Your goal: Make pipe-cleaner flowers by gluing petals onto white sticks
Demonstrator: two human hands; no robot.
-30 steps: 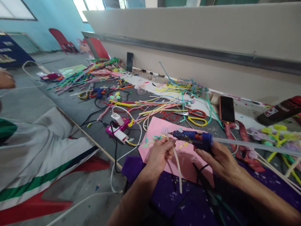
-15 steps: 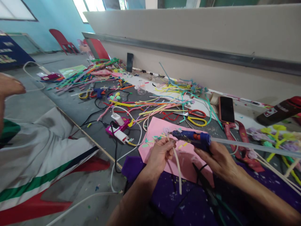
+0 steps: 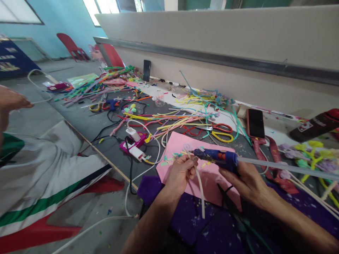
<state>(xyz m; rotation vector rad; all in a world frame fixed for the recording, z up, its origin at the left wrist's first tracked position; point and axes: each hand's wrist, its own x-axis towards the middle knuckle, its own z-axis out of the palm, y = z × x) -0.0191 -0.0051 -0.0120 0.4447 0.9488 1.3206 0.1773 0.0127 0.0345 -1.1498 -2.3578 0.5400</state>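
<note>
My left hand (image 3: 180,171) pinches a cream pipe cleaner (image 3: 200,188) whose top end carries a small pale curled flower (image 3: 187,146). My right hand (image 3: 247,181) grips a blue glue gun (image 3: 215,156) with a clear glue stick (image 3: 286,168) trailing out to the right. The gun's nozzle points left and sits right at the flower end, above a pink sheet (image 3: 182,150). Both hands hover over purple cloth (image 3: 212,225) in my lap.
The grey table (image 3: 87,121) is strewn with coloured pipe cleaners (image 3: 169,118), yellow-and-red scissors (image 3: 221,131), a pink power strip (image 3: 132,144) with cables, and a phone (image 3: 255,122). A person in white clothing (image 3: 45,169) sits at left. Finished pipe-cleaner flowers (image 3: 312,153) lie at right.
The glue gun's nozzle has edged slightly left toward the flower end. The other person's hand at far left has dropped lower into view. My left hand stays put.
</note>
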